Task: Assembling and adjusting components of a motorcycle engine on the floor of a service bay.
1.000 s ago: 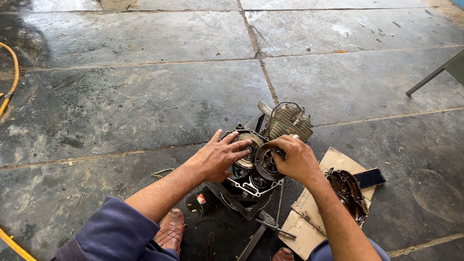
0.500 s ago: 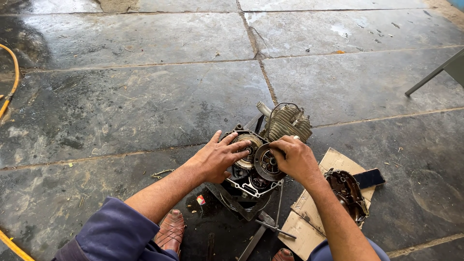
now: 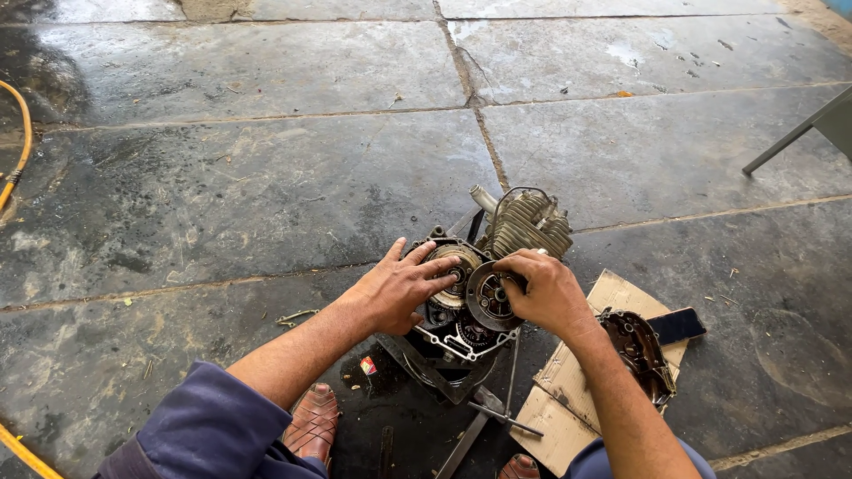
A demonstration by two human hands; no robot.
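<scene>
A small, greasy motorcycle engine (image 3: 497,266) lies on its side on the stone floor, its finned cylinder (image 3: 531,223) pointing away and its open side case showing gears. My left hand (image 3: 401,286) rests flat on the left part of the open case, fingers spread over a round brass-coloured part (image 3: 454,266). My right hand (image 3: 543,288) grips a dark round clutch disc (image 3: 487,296) seated in the case, thumb and fingers pinching its rim.
A removed engine cover (image 3: 637,350) lies on a piece of cardboard (image 3: 568,417) at the right, beside a dark phone (image 3: 676,325). A metal tool (image 3: 504,417) lies near my sandalled feet (image 3: 312,424). A yellow hose (image 3: 18,155) runs along the left edge; a metal leg (image 3: 790,142) stands far right.
</scene>
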